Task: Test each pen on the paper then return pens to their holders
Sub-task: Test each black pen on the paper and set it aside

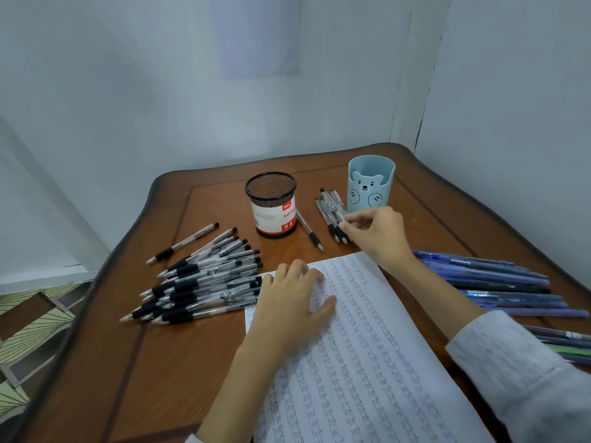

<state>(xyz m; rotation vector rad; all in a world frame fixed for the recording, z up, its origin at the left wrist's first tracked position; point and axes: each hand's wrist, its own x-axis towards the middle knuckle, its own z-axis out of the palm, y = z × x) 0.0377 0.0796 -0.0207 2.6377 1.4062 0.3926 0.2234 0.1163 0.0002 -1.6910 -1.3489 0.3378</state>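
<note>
A sheet of paper (367, 346) covered in rows of the written word "test" lies on the wooden table (179, 362). My left hand (294, 302) rests flat on its upper left corner, fingers spread. My right hand (374, 231) reaches to a small cluster of black-grip pens (329, 209) beside the blue bear holder (371, 185), fingertips pinched on one of them. A black mesh holder (271, 204) with a red and white label stands empty behind the paper. One loose pen (309, 231) lies next to it.
A big pile of clear pens with black grips (201, 282) lies left of the paper. Several blue pens (499, 282) are spread at the right edge, under my right sleeve. Walls close in behind and to the right of the table.
</note>
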